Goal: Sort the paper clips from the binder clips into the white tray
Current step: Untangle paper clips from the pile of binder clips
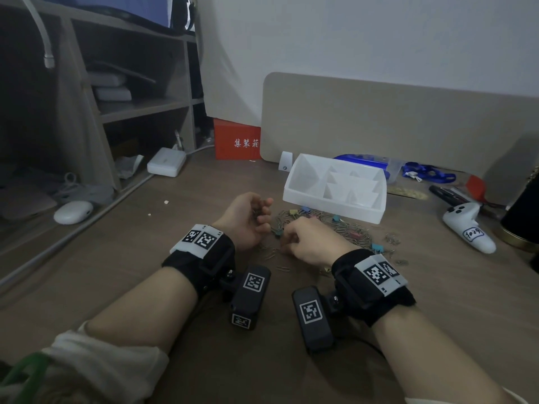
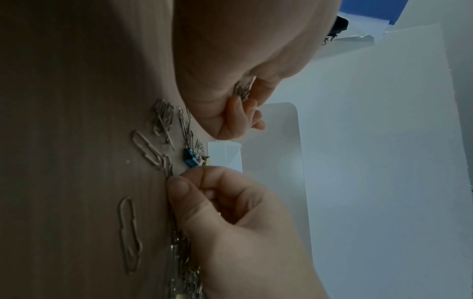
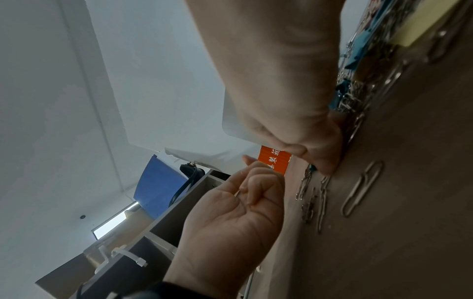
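Observation:
A loose pile of silver paper clips and coloured binder clips [image 1: 344, 225] lies on the wooden desk in front of the white compartment tray [image 1: 332, 207]. My left hand [image 1: 262, 211] hovers cupped at the pile's left edge, its curled fingers holding a small bunch of paper clips [image 2: 242, 91]. My right hand [image 1: 287, 242] is knuckles up on the pile's near side, thumb and forefinger pinched together at a paper clip on the desk [image 2: 167, 170]. A teal binder clip [image 2: 190, 159] sits between the two hands. Single paper clips [image 3: 363, 188] lie near my right fingertips.
A white controller [image 1: 466, 225] and a dark cylinder with a gold base [image 1: 522, 217] stand to the right. A red box [image 1: 237, 141], a beige board [image 1: 408, 123] and a blue lanyard [image 1: 428, 170] are behind the tray. A white mouse [image 1: 73, 212] and shelves are at the left.

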A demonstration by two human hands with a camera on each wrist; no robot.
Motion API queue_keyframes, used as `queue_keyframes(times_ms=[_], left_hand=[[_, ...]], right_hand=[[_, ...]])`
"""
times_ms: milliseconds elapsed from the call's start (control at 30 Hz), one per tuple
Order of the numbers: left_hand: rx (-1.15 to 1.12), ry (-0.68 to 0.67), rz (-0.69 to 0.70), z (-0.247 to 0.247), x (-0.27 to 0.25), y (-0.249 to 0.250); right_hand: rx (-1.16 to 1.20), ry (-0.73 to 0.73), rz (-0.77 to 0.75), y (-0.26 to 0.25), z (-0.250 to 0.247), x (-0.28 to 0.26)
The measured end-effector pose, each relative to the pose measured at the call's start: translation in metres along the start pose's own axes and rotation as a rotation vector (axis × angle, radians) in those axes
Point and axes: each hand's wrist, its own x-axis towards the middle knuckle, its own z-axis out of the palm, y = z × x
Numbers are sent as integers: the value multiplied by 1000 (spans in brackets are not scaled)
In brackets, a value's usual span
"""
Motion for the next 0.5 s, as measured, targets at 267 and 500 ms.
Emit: queue_keyframes(times_ms=[267, 500], left_hand=[[125, -23, -69, -1, -3, 3], [272, -79, -163, 2, -7, 2]], right_hand=[[-139, 2, 14, -2, -1, -2], [224, 486, -37, -7, -2, 1]])
